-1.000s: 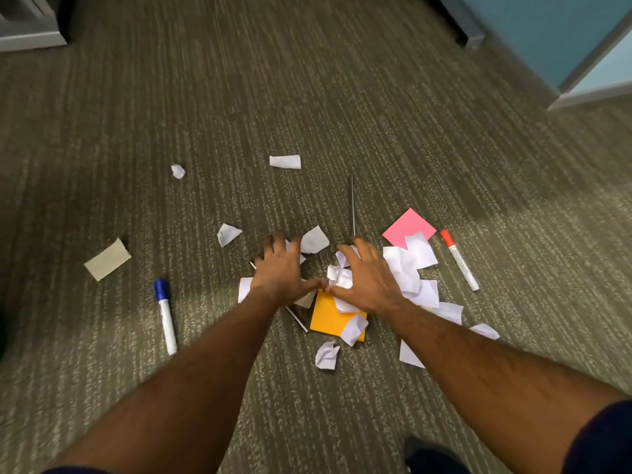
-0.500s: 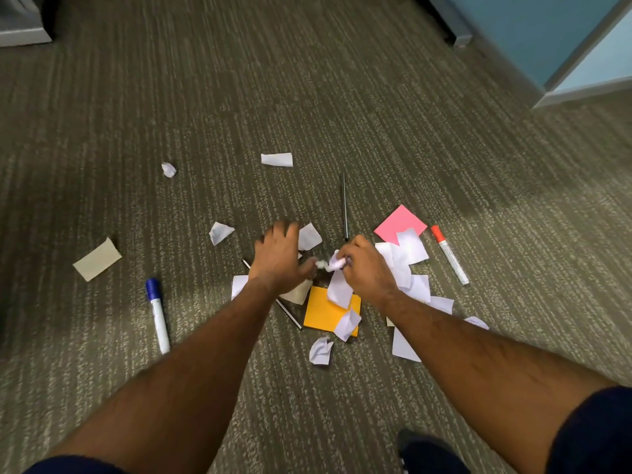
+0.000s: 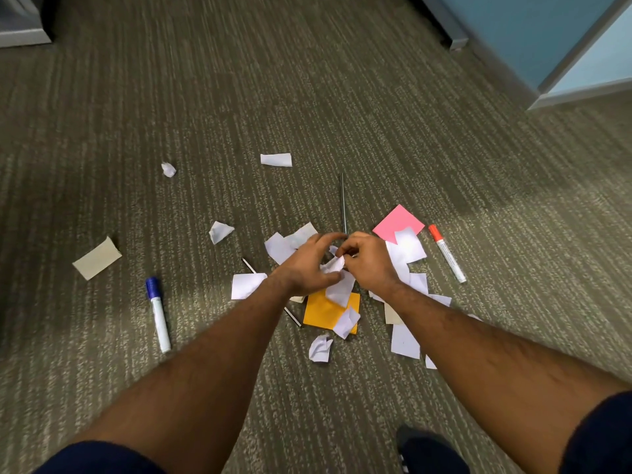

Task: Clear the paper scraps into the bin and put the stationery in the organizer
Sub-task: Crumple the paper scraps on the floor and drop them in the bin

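White paper scraps lie scattered on the carpet around an orange sticky pad (image 3: pixel 323 311) and a pink sticky note (image 3: pixel 398 220). My left hand (image 3: pixel 307 265) and my right hand (image 3: pixel 367 261) meet above the pile, both pinching a crumpled white scrap (image 3: pixel 333 265) between them. A larger white scrap (image 3: pixel 340 290) hangs just below it. A blue-capped marker (image 3: pixel 158 314) lies at the left, a red-capped marker (image 3: pixel 446 253) at the right. A thin dark pen (image 3: pixel 343 203) lies beyond my hands; another pen (image 3: pixel 249 265) runs under my left forearm.
Loose scraps lie farther out: one white piece (image 3: pixel 276 159), a small crumpled bit (image 3: pixel 168 169), a beige note (image 3: pixel 96 258) at the left. A blue wall panel (image 3: pixel 533 35) stands at the far right. My dark shoe (image 3: pixel 424 446) is near the bottom edge.
Both hands have lifted off the pile and come together, gathering a white scrap between the fingers. The view has shifted slightly; the markers and notes stay put.
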### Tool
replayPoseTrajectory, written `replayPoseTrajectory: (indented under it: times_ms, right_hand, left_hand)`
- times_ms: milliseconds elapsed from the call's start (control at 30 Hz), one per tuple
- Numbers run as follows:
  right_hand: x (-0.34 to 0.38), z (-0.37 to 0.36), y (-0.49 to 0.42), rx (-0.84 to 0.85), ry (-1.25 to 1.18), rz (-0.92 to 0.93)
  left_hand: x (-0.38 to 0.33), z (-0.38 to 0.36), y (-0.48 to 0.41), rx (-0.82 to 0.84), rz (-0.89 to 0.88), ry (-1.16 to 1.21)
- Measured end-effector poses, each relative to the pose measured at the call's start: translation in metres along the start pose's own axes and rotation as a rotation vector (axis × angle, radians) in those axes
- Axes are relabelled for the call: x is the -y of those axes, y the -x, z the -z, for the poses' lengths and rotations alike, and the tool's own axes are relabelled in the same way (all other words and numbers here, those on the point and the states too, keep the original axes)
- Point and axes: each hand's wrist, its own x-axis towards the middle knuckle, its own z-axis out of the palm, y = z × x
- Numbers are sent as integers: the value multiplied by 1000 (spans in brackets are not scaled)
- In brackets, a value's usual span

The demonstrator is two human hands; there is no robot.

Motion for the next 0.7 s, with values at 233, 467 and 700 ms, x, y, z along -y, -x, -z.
replayPoseTrajectory:
  times_ms: [233, 467, 700]
  right_hand:
    - [-7, 4, 5, -67, -49, -34]
    - [-8, 6, 4, -40, -165, -42]
    - [-19, 10, 8, -122, -202, -55]
  left_hand:
    - [-9, -6, -8, -143, 61, -44]
    - [-14, -16, -18, -124, 134, -159]
    - [-3, -7, -12, -167, 223, -97]
